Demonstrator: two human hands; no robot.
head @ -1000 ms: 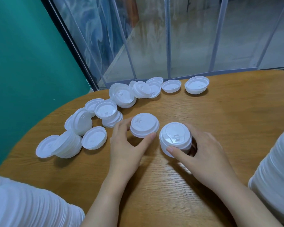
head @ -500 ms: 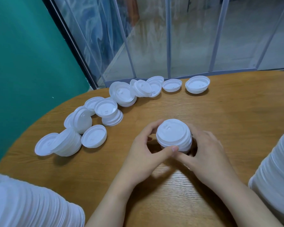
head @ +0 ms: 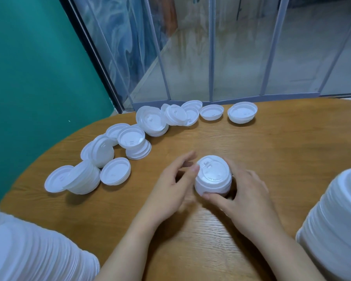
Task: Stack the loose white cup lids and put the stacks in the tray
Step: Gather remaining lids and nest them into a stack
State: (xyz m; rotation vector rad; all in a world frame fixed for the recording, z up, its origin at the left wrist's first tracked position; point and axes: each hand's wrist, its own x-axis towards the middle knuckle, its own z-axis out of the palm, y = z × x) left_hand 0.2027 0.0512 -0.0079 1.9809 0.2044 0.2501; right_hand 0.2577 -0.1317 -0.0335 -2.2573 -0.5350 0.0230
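The small stack of lids (head: 213, 176) stands on the table (head: 282, 151), and the right hand (head: 245, 195) cups it, thumb curled round its near base and the other fingers wrapped behind it. The left hand (head: 170, 187) sits just beside the stack on its other side, its fingers (head: 185, 159) loosely spread and slightly blurred, holding nothing; one fingertip seems to touch the top lid's rim. The step in hand looks like seating the top lid squarely. To do it well, the right hand should hold the base firm while the left presses evenly round the rim, so the lid nests flat rather than tilted. Beyond the left fingers, well apart, the loose lids (head: 128, 138) lie scattered in an arc toward the table's far edge, some overlapping or tipped; those call for picking singly. Tall finished stacks (head: 336, 224) rise near the right wrist. No tray is in view.
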